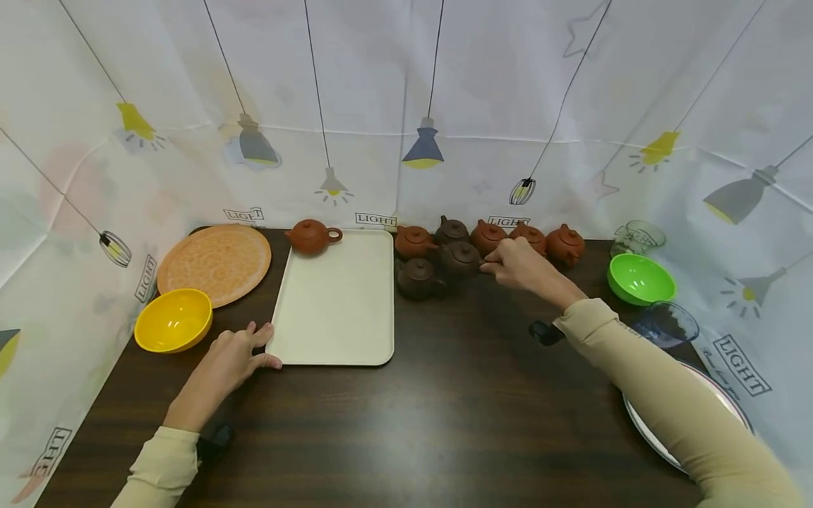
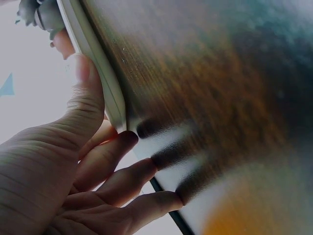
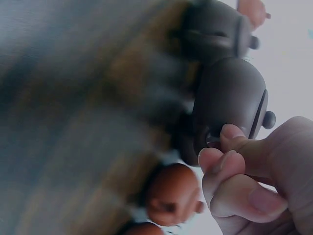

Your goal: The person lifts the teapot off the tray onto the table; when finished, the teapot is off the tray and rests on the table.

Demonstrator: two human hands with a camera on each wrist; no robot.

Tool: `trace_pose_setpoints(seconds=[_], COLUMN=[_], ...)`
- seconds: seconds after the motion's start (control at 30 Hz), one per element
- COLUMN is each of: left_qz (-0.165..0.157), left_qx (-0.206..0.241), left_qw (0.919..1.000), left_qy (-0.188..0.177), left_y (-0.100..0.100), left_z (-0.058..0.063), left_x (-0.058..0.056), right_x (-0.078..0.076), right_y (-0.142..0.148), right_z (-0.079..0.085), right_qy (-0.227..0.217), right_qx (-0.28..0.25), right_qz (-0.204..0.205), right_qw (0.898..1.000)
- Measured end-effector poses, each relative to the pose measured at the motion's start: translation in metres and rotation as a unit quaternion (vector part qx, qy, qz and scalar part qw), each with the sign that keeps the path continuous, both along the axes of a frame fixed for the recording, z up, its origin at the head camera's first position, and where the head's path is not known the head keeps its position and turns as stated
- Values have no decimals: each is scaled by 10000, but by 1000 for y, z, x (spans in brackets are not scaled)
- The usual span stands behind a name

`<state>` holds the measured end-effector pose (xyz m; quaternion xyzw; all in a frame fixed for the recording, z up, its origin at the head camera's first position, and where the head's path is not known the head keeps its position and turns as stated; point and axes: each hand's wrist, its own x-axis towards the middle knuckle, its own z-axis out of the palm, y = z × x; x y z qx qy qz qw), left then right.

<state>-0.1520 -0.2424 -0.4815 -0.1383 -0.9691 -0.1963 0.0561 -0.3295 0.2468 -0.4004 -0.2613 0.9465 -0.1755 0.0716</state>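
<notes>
Head view: my right hand [image 1: 521, 264] pinches the handle of a dark teapot [image 1: 459, 258] among the cluster at the tabletop's [image 1: 457, 409] far edge, spout pointing left; left hand [image 1: 231, 356] rests loose against the tray [image 1: 336, 300] corner. Left wrist: fingers [image 2: 112, 147] straight, touching the tray rim. Right wrist: fingers [image 3: 230, 161] clenched on the handle; I judge the pot light, rigid, fragile, lid loose.

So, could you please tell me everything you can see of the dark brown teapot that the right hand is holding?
The dark brown teapot is small, round and matte, seemingly clay, with a knobbed lid in place. It stands upright on the dark wooden table among other teapots, right of the cream tray. The right hand pinches its handle, and the fingers curl round it in the right wrist view. A similar dark teapot sits close by its left.
</notes>
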Motion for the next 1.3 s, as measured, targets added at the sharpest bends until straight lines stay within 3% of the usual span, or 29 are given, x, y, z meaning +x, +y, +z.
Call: trace_pose_setpoints(seconds=[0.23,0.4,0.53,0.63,0.77,0.83,0.93,0.97,1.0,1.07,1.17,1.27,1.3], left_qz=[40,45,95,72,76,56,-16,-30,-44,-22,8,46,50], left_qx=[46,22,49,84,174,186,150,161,142,161,87,33,12], left_qw=[10000,10000,9999,9999,9998,9998,9999,9999,9999,9999,10000,9999,9999], left_qy=[-54,42,72,38,-31,-27,29,28,39,-28,-23,-116,-138], left_y=[0,-1,-2,-3,-2,-1,-1,-1,-1,0,1,2,2], left_z=[1,0,0,-1,-1,0,6,7,8,10,8,2,0], left_x=[1,1,1,2,2,0,-5,-7,-8,-10,-9,-2,0], right_x=[6,5,3,2,-6,-12,-26,-30,-35,-43,-48,-49,-48], right_y=[4,3,-3,-12,-38,-56,-90,-103,-118,-148,-196,-236,-247], right_z=[-32,-37,-25,-8,15,23,29,29,26,17,-7,-38,-48], right_qy=[-138,-48,-276,-473,-181,-146,-838,-1309,-1835,-2808,-3857,-4510,-4630], right_qx=[-1,116,347,834,1238,893,-388,-1027,-1659,-2858,-4121,-4651,-4755], right_qz=[-121,-33,105,-41,-60,-59,-193,-282,-448,-859,-1454,-1856,-1925], right_qw=[9998,9999,9990,9954,9921,9959,9955,9857,9679,9122,8125,7388,7229])
